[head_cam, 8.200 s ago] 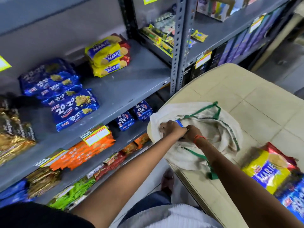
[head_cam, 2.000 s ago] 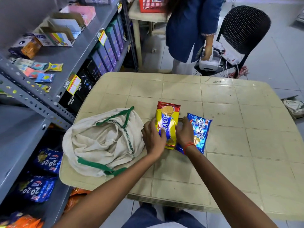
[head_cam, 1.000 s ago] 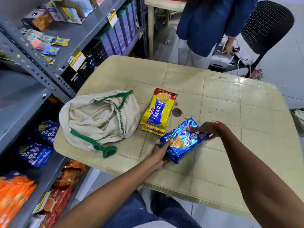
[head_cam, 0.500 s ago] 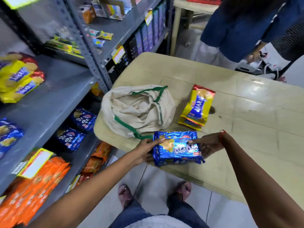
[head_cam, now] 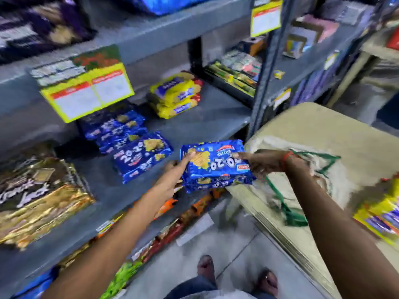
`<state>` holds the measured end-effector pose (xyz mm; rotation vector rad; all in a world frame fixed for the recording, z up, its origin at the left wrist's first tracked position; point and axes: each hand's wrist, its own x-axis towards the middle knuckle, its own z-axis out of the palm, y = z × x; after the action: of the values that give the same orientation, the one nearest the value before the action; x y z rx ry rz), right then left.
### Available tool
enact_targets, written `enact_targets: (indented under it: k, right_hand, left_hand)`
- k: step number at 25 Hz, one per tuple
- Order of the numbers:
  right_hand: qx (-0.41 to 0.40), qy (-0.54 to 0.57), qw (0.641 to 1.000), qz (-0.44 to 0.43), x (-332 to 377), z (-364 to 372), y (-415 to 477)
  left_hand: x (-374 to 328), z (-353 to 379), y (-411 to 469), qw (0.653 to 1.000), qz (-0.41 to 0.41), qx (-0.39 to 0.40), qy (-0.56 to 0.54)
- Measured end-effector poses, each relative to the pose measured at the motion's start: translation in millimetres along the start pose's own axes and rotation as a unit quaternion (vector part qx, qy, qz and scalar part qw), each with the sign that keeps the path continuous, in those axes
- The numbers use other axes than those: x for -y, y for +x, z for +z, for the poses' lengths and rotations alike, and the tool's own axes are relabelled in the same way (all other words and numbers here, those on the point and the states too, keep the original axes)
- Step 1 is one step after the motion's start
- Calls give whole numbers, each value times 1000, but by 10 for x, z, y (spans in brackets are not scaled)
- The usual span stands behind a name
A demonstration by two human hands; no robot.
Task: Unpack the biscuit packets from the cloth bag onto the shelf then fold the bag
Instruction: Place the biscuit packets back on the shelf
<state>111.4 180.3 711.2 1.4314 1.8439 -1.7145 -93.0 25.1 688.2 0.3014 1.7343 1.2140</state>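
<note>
Head view. Both hands carry a stack of blue packets (head_cam: 216, 164) in the air, between the shelf (head_cam: 203, 124) and the worktop (head_cam: 345, 134), above the floor gap. Left hand (head_cam: 178, 169) is at the stack's left end: thumb on the top face, other fingers hidden below, clamped on the packets. Right hand (head_cam: 262, 161) is at the stack's right end, fingers (head_cam: 243, 156) pressed on the top face near the label, also gripping. The top packet lies flat, print upside down to the camera.

On the shelf: blue stack (head_cam: 129, 143) to the left of the held packets and apart from them; yellow stack (head_cam: 176, 94) further back. Gold packets (head_cam: 41, 197) at far left. Yellow price tag (head_cam: 86, 93) hangs from the shelf above.

On the worktop: bag (head_cam: 336, 169), cream cloth with green trim, slumped just behind the right wrist; whether anything is inside, cannot tell. Yellow packets (head_cam: 382, 214) at the right edge, blurred.
</note>
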Motion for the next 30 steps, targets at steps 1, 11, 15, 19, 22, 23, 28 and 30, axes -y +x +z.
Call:
enact_targets:
  k: [1, 11, 15, 19, 22, 23, 28, 30]
  right_hand:
    - [11, -12, 1000, -25, 329, 111, 22]
    - [-64, 54, 978, -191, 1729, 1062, 655]
    - [-79, 65, 978, -180, 1851, 1380, 746]
    - [-78, 69, 979, -175, 1860, 1498, 783]
    - [-64, 33, 981, -179, 1868, 1499, 795]
    - [-54, 13, 982, -179, 1847, 1469, 797]
    - [-77, -63, 973, -210, 1622, 1055, 668]
    - [-91, -41, 972, -215, 1438, 800, 615]
  left_hand:
    - [-82, -197, 34, 999, 21, -29, -23]
    - [-481, -1349, 155, 952, 52, -265, -143]
    - [-408, -1533, 230, 944, 23, -299, -136]
    - [-404, -1587, 278, 941, 4, -310, -131]
    - [-410, -1600, 254, 935, 14, -339, -101]
    - [-401, -1579, 245, 933, 23, -354, -60]
    - [-368, -1129, 112, 828, 144, -428, 333]
    - [-403, -735, 2, 794, 219, -419, 382]
